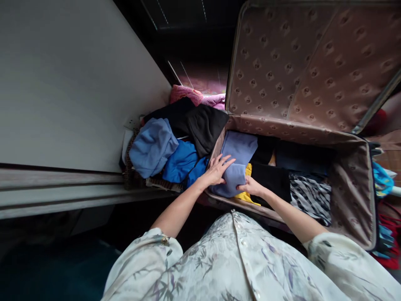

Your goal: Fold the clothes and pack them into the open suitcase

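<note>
An open suitcase (pixel 351 196) with brown patterned lining lies in front of me, its lid (pixel 313 62) propped up behind. Both hands are on a folded lavender-blue garment (pixel 238 154) at the suitcase's left end. My left hand (pixel 216 169) lies flat on its left side with fingers spread. My right hand (pixel 252 186) grips its lower right edge. A yellow garment (pixel 247 196) lies under it, with black clothes (pixel 272 177) and a black-and-white patterned piece (pixel 310 194) to the right.
A pile of clothes sits left of the suitcase: a grey-blue garment (pixel 152 146), a bright blue one (pixel 181 163), a black one (pixel 200 123), pink ones (pixel 194 96) behind. A pale wall panel (pixel 69 83) stands at left. Blue and red items (pixel 384 184) lie at right.
</note>
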Available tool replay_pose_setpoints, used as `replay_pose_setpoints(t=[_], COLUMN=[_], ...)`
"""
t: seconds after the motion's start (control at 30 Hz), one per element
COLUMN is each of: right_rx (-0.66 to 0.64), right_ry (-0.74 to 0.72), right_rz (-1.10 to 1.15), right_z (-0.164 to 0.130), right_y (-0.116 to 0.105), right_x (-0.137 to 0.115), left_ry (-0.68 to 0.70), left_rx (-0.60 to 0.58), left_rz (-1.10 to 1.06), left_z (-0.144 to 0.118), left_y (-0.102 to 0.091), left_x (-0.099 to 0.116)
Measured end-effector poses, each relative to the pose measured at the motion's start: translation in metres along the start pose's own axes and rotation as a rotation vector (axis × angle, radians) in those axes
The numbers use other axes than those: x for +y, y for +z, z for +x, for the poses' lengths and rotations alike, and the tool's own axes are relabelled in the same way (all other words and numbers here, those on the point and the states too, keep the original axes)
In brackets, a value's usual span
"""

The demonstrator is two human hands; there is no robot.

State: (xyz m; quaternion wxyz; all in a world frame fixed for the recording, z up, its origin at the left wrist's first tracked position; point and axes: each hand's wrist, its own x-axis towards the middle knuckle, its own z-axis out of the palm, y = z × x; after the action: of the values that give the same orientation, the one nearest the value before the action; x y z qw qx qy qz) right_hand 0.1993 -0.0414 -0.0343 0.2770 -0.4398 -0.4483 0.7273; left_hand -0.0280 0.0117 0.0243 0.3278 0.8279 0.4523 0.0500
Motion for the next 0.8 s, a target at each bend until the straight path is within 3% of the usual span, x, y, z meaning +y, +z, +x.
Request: replay_pose_setpoints(t=[0.1, 0.17, 0.33, 0.43, 0.57, 0.67, 0.8], right_rx=[-0.197, -0.279, -0.284, -0.176, 0.086, 0.244, 0.380], right_ry=[-0.127, -0.294, -0.672, -0.784, -0.838, -0.889, -0.992], right_rz=[-0.137, -0.248, -0.579, -0.713, -0.843, -0.962, -1.022], right_z=[-0.027, -0.048, -0.090, -0.099, -0.091, -0.085, -0.088], right_y=[-0.010, -0.013, -0.012, -0.022, -0.053, -0.075, -0.087], right_x=[-0.042, -0.069, -0.116, -0.128, -0.144, -0.167, -0.188], left_ry=[0.167, 0.275, 0.424, 0.428, 0.443, 0.547, 0.661], left_rx=[-0.085, -0.137, -0.180, -0.135, 0.154, 0.321, 0.388], left_rz=[-0.112, -0.191, -0.226, -0.149, 0.005, 0.179, 0.449], left_z=[-0.002, -0.005, -0.018, -0.021, 0.000, 0.019, 0.012], left_y=[-0.040, -0.062, -0.095, -0.107, -0.121, -0.134, -0.146], left_x=[0.018, 0.035, 0.086, 0.110, 0.130, 0.148, 0.178])
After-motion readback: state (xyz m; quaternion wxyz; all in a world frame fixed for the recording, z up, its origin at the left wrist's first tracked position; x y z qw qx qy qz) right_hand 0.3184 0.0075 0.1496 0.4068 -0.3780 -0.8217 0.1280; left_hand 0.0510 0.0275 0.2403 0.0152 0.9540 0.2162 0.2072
